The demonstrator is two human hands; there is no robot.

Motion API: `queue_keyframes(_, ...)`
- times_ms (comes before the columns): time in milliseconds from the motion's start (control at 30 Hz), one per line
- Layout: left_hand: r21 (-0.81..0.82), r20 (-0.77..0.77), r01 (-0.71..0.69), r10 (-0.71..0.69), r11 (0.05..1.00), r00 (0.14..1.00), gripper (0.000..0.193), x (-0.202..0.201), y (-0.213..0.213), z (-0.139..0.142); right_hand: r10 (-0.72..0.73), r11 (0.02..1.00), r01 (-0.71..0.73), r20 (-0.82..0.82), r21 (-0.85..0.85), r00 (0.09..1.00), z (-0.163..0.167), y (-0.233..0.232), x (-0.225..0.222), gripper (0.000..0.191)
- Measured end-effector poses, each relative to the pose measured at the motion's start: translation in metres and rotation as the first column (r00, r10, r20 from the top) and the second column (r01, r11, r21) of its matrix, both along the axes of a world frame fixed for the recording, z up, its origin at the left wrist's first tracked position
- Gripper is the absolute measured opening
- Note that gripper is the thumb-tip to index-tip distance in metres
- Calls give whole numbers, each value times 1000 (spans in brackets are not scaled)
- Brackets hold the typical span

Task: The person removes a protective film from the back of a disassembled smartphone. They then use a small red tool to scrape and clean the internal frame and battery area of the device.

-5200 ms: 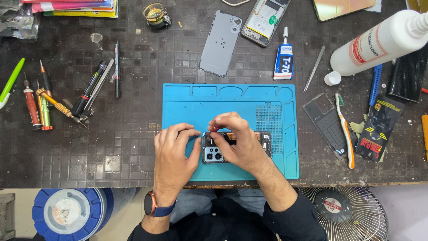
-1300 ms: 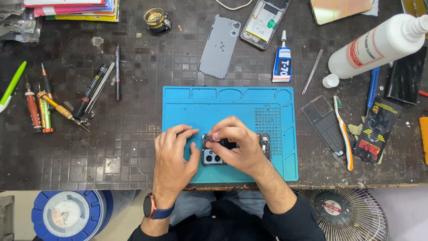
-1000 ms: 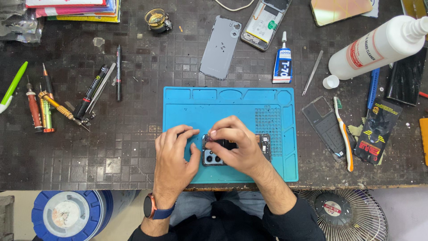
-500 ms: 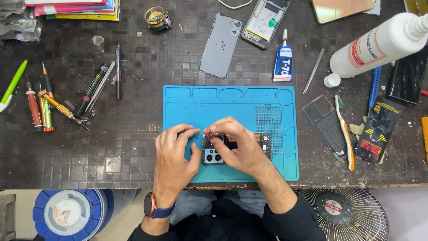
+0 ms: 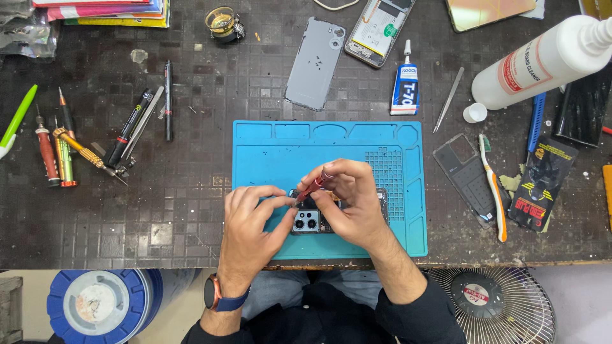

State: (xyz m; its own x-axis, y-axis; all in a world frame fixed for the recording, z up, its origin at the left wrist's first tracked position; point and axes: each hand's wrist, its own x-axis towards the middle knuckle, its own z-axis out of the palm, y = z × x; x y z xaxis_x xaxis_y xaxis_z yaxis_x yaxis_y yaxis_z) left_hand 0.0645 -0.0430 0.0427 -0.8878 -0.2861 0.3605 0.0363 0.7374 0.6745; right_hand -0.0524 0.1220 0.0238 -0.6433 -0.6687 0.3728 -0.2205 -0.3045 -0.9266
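While your right hand (image 5: 354, 200) grips the red screwdriver (image 5: 315, 185), your left hand (image 5: 252, 220) pinches the opened phone (image 5: 306, 220) at 9 o'clock on the blue mat (image 5: 274, 150).

Blue mat (image 5: 268, 137): your hands can pass over its bare upper half | left of mat: screwdrivers (image 5: 60, 150) crowd the bench | right of mat: toothbrush (image 5: 492, 185), white bottle (image 5: 542, 60) block | above mat: grey back cover (image 5: 315, 62), glue tube (image 5: 405, 86).

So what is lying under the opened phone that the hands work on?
Under the opened phone lies the blue repair mat, on the dark tiled table. The left hand and right hand cover most of the phone.
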Motion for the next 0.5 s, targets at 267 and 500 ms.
queue_keyframes(267,-54,-19,-47,46,997,999,14,0,0,-3,-56,998,55,-15,-9,998,3,-2,-2,52)
queue_keyframes(500,2,65,-174,174,985,983,11,-1,0,-6,-242,970,241,-21,-37,970,4,7,-2,54)
